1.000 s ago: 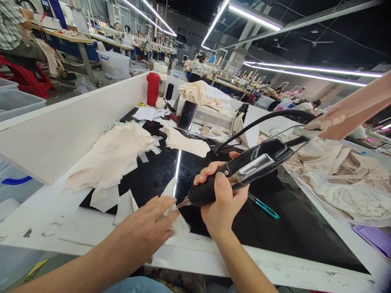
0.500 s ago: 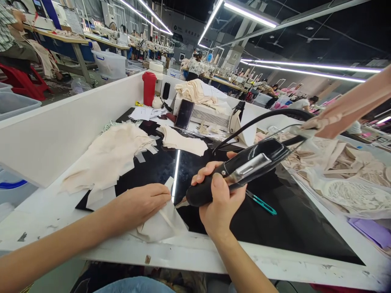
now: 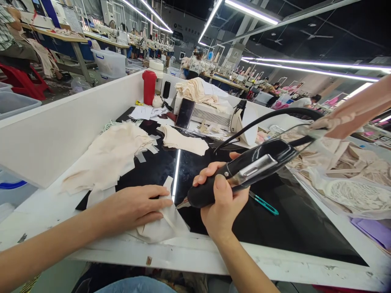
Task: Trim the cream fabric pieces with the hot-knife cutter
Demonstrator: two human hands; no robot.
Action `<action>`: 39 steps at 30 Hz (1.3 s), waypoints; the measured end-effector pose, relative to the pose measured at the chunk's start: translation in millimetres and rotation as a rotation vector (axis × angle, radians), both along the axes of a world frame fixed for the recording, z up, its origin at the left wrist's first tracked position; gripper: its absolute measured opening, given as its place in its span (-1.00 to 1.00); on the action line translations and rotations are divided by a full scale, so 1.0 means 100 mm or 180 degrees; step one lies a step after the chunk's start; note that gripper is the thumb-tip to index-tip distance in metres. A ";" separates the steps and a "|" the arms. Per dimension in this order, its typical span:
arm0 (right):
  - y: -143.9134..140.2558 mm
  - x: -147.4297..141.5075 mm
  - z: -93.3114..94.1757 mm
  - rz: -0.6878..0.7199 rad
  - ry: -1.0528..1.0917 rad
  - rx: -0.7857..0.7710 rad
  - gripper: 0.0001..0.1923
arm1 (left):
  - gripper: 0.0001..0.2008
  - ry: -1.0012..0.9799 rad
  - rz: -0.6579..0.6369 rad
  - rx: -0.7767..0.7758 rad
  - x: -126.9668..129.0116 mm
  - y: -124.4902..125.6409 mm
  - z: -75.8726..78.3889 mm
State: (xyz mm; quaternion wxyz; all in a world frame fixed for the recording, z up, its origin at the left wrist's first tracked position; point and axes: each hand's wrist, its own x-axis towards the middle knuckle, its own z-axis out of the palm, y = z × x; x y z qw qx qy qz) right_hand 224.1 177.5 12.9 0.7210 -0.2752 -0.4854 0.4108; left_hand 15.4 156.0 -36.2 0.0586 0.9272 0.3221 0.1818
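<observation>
My left hand (image 3: 139, 207) lies flat with its fingers spread, pressing on a pale cream fabric piece (image 3: 171, 221) near the table's front edge. My right hand (image 3: 221, 201) is closed around a black corded hand tool (image 3: 244, 169) with a silver lever on its side. The tool's thin metal tip (image 3: 183, 203) points left, close to the fabric's right edge; whether it touches cannot be made out. Just right of my right hand, teal thread snips (image 3: 264, 203) rest on the black board (image 3: 284, 228).
Stacked cream fabric pieces (image 3: 106, 156) lie left, and a smaller stack (image 3: 183, 140) farther back. A phone (image 3: 185, 114) leans on a white box. A red cup (image 3: 149, 87) stands behind. A pink fabric strip (image 3: 360, 103) holds the tool's cord. Lacy garments (image 3: 351, 191) fill the right side.
My left hand's fingers have spread from pressed together to flat on the fabric. My right hand and the tool have shifted very slightly right.
</observation>
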 end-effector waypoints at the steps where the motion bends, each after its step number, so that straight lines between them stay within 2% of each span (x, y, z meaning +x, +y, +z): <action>1: 0.00 0.00 0.00 0.0003 0.0003 0.0006 -0.54 | -0.71 0.0065 -0.0015 0.0037 0.00 -0.01 0.01; 9: 0.00 -0.02 0.02 0.0024 0.0081 -0.0018 -0.54 | -0.74 0.0228 0.0021 0.0244 0.03 -0.06 0.01; 21: 0.11 -0.12 0.02 -0.0081 0.0011 0.0100 -0.57 | -0.69 0.0093 -0.0057 0.0279 0.03 -0.05 0.01; 30: 0.16 -0.16 0.03 -0.0170 -0.0013 0.0117 -0.66 | -0.66 0.0160 -0.0003 0.0153 0.04 -0.07 0.00; 39: 0.25 -0.22 0.02 -0.0052 0.0074 0.0120 -0.71 | -0.66 0.0173 -0.0004 0.0052 0.02 -0.08 -0.02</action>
